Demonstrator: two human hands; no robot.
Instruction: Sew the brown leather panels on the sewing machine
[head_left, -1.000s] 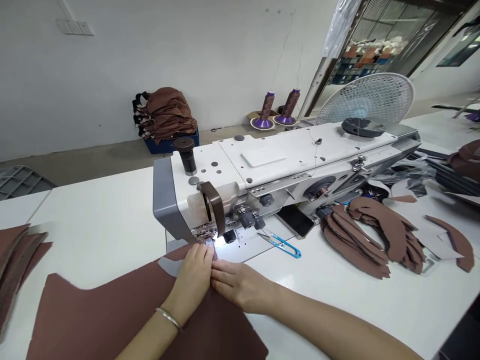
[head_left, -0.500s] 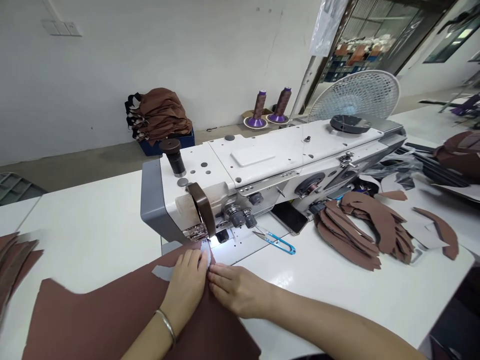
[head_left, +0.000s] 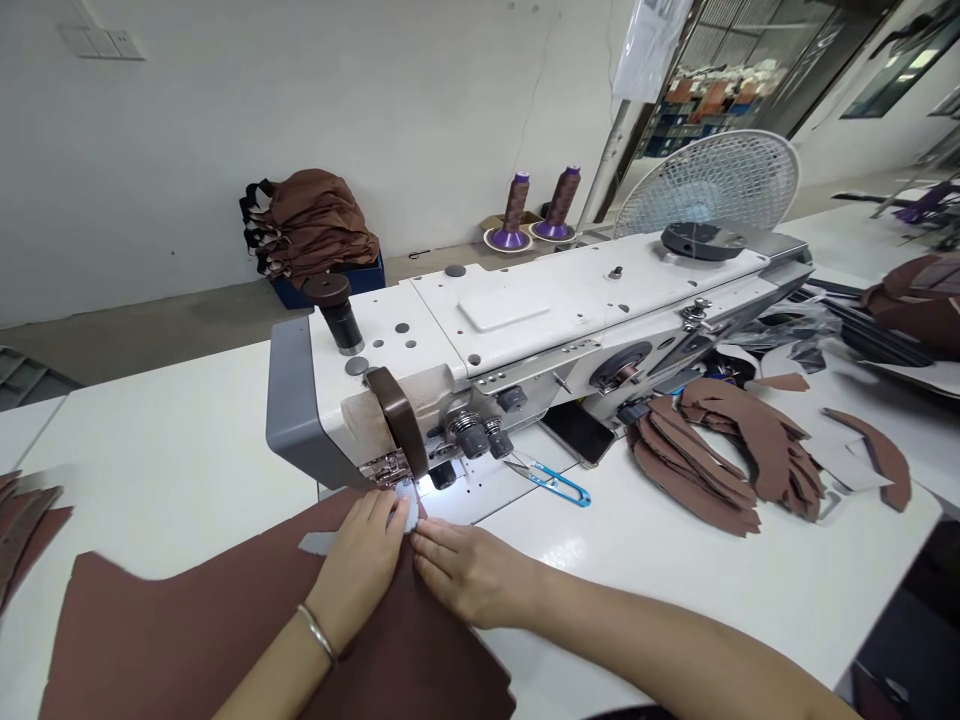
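Observation:
A large brown fabric piece (head_left: 187,630) lies on the white table (head_left: 172,450), its far corner under the presser foot (head_left: 390,470) of a white sewing machine (head_left: 525,320). My left hand (head_left: 364,555), a bracelet on its wrist, rests on the fabric with its fingers pressed together at a small grey patch (head_left: 406,505) by the needle. My right hand (head_left: 465,570) lies beside it, fingers held together and pressed down on the fabric's edge. The two hands touch at the fingertips.
Blue thread snips (head_left: 551,480) lie right of the needle plate. A heap of cut brown pieces (head_left: 720,455) sits further right, more brown pieces (head_left: 26,520) at the left edge. Behind stand two thread cones (head_left: 536,205), a fan (head_left: 709,185) and stacked brown bags (head_left: 311,230).
The view has shifted a little, so the machine sits further left and higher. Both hands stay at the needle on the fabric, with the grey patch now showing past my left fingers.

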